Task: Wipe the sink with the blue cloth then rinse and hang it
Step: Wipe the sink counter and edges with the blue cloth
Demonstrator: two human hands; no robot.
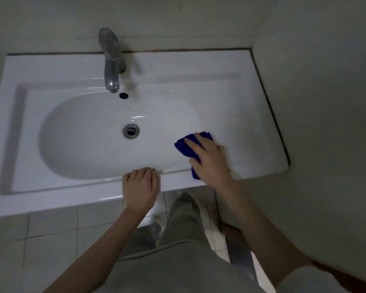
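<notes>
Cloth (185,147), blue and folded, lies on the right front part of the sink (230,98), at the basin's edge and partly over its slope. Right hand (209,158) lies flat on the cloth, fingers nearly straight and spread, pressing it down. Left hand (140,187) rests on the front rim with fingers curled under, holding nothing. Tap (112,66) stands at the back; drain (131,131) sits mid-basin, apart from the cloth

1 sink (230,92), 1 cloth (186,147), 2 hands (140,187) (209,159)
</notes>
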